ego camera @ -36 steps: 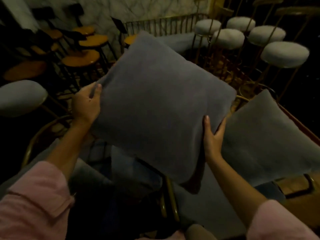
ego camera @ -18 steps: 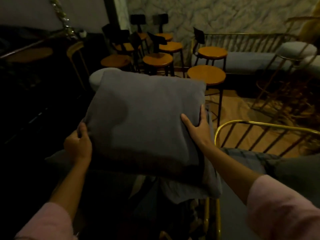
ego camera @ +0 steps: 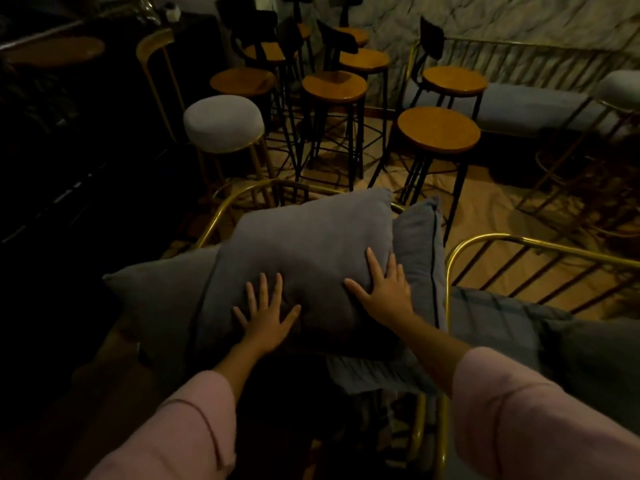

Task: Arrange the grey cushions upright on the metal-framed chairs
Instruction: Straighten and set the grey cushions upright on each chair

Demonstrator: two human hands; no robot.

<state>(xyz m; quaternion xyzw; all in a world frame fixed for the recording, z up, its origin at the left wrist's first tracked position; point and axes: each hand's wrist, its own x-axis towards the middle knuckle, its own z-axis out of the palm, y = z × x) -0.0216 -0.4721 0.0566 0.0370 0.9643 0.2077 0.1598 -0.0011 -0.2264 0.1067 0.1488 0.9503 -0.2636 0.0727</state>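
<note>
Both hands were flat on the middle grey cushion [ego camera: 304, 258], fingers spread, palms pressed into its front face — no grip, nothing pinched. Left hand [ego camera: 266, 318] sat low on the face, near centre. Right hand [ego camera: 384, 289] sat a bit higher, at the cushion's right edge, thumb angled out toward the left hand.

That cushion stood roughly upright, leaning away from the hands against the gold frame [ego camera: 221, 216] of the near chair. Its top right corner poked up above the rail, far side of the right hand.

Left of the left hand: a second cushion [ego camera: 159, 292], partly tucked behind the middle one, corner pointing outward. Just right of the right hand: a third cushion [ego camera: 420, 258] with dark piping, standing on edge and touching the middle one. Further right, past another gold rail [ego camera: 450, 271], a fourth cushion [ego camera: 588, 362] lay low and in shadow — its tilt was unclear.

Beyond the hands: wooden-seat stools [ego camera: 438, 129] with black legs, and one white padded stool [ego camera: 223, 123] on gold legs.

Pink sleeves [ego camera: 519, 420] covered both forearms.
</note>
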